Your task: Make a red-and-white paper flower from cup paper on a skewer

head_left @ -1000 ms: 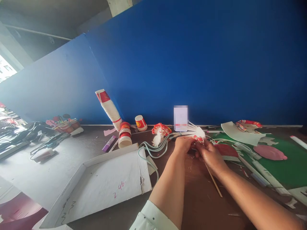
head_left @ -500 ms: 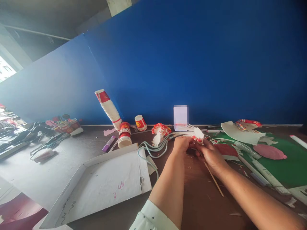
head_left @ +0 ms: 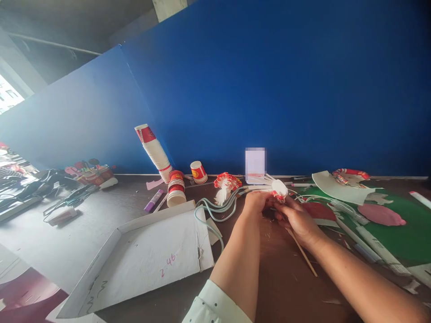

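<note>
A paper cup cut into strips (head_left: 279,187), white with red-patterned edges, is held between my two hands, its strips fanning toward the back. My left hand (head_left: 258,200) is closed on its near left side, with the fingertips partly hidden. My right hand (head_left: 298,217) is closed at its near right side. A thin wooden stick (head_left: 305,256) comes out from under my right hand and slants toward me; its upper end is hidden by the fingers. Left of my hands lies another cut cup (head_left: 226,186), with curled red and white strips.
A shallow white cardboard box (head_left: 144,255) lies to the left. Stacked paper cups (head_left: 156,154) lean behind it, near a single cup (head_left: 198,172) and a purple glue stick (head_left: 154,200). Pale cables (head_left: 218,211) loop beside my left arm. A green mat (head_left: 387,242) holds paper scraps and markers.
The view has shifted slightly. My hands stay together on the cut paper cup, with barely any movement of the fingers; the wooden stick keeps its slant.
</note>
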`<state>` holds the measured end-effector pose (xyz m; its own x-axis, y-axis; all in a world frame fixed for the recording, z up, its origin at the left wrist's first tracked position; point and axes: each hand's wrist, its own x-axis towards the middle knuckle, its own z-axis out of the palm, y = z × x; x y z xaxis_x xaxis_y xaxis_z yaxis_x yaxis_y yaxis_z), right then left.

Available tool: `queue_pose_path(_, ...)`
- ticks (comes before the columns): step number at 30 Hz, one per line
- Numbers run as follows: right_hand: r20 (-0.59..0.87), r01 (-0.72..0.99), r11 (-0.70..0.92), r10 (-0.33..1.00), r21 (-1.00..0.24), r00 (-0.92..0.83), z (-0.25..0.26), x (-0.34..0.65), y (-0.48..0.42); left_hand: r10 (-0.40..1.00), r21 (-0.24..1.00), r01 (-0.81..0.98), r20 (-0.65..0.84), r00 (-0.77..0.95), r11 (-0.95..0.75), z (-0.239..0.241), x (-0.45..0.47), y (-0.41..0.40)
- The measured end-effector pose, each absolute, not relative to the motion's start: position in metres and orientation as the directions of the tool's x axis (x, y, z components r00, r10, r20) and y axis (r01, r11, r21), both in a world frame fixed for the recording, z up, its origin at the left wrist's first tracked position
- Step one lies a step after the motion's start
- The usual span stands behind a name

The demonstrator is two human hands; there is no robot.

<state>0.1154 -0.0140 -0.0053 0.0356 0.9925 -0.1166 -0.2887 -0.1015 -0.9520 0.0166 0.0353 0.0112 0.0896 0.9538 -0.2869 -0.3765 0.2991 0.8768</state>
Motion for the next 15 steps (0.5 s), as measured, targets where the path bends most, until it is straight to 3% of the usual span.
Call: queue_pose_path(15,-0.118,-0.436,-0.131,0.991,-0.89,-0.057,-0.0067,0.121,-0.01,0.932,0.868,-0.343,-0.306,0.196,0.358,0.0071,0.0122,0.0381)
